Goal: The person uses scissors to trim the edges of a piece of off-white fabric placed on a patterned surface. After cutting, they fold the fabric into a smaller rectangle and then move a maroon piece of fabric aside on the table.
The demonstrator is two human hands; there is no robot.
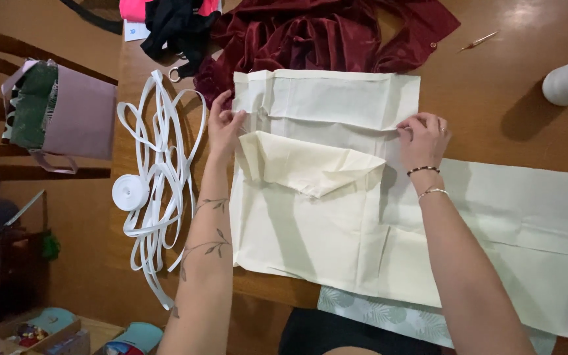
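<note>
A cream cloth (pixel 310 217) lies flat on the brown worktop (pixel 494 85), smooth but creased, with a folded band across its far edge and a loose flap turned back just below that band. Its long axis runs side to side, trailing off past the right hand towards the right edge of the view.

The left hand (pixel 223 126) pinches the cloth's left edge at the fold, fingers clenched on the fabric. The right hand (pixel 423 138) presses and pinches the fold at the opposite side.

Just left of the left grip lies a tangle of white tape (pixel 159 164) with a small roll. Beyond both grips sits dark red velvet (pixel 317 36).
</note>
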